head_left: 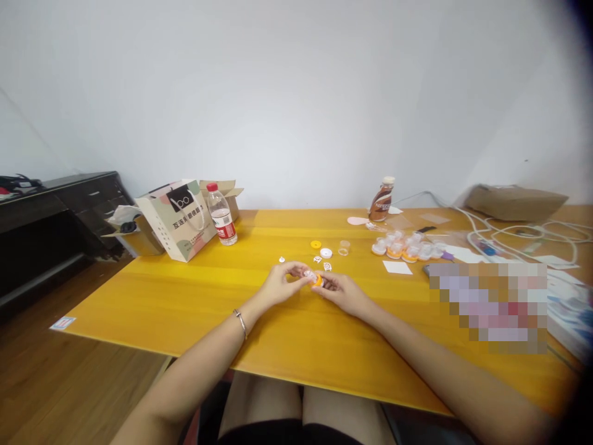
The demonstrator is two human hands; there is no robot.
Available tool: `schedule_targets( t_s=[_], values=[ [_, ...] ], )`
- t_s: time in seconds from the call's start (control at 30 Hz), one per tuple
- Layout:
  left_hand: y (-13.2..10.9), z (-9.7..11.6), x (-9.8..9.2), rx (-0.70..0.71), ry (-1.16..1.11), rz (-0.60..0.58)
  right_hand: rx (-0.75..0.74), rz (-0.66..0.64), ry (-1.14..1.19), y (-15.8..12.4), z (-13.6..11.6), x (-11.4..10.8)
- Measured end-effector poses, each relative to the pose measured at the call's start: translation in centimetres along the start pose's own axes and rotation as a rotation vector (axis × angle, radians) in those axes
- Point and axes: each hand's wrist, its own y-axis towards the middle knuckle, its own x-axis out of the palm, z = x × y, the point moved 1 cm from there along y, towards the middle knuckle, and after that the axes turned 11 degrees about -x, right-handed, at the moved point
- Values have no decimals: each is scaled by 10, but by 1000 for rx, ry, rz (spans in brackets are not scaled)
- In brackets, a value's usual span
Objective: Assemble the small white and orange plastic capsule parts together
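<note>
My left hand point(280, 283) and my right hand point(343, 292) meet over the middle of the yellow table point(185, 296). Between their fingertips they pinch a small round part point(315, 277), orange with a clear or white piece on it. Both hands have their fingers closed on it. Just beyond the hands lie small loose parts: an orange disc point(315, 245), a white disc point(326, 253), a clear ring point(343, 248) and tiny white gear-like pieces point(327, 266). A silver bracelet point(240, 321) sits on my left wrist.
A row of assembled orange-and-white pieces point(407, 247) lies to the right. A water bottle point(221, 214) and paper bag point(178, 219) stand at back left, a brown bottle point(382, 199) at back centre. White cables point(509, 238) and a brown package point(514, 201) lie far right.
</note>
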Motion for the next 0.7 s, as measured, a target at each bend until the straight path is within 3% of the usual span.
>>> schedule_targets(
  t_s=[0.13,0.3,0.4,0.5,0.7],
  values=[
    [-1,2,-3,29,88,8,-84,46,-123,-1,-2,3],
    [-4,0,-3,-49,266,83,-138,52,-286,-4,-9,3],
    [-5,1,-4,-81,344,118,-132,32,-270,-4,-12,3],
    [-4,8,-6,-51,247,99,-59,17,-113,0,-14,2],
    [0,13,-5,29,-99,-61,89,5,157,4,-13,-2]
  ],
)
